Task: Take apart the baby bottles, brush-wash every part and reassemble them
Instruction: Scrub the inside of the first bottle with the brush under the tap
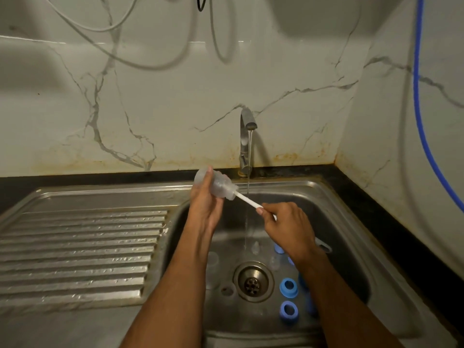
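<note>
- Bottle (pixel 213 183) is being gripped by the left hand (pixel 206 204) over the sink (pixel 326 197).
- Right hand (pixel 286 222) is pinching the brush (pixel 247 200); twisting deeper should reach the base.

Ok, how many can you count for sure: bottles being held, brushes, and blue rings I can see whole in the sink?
Held clear bottle, in the left hand: 1
White brush, in the right hand: 1
Whole blue rings in the sink: 2
Total: 4
More blue bits peek out beside the right arm, too hidden to count.
</note>
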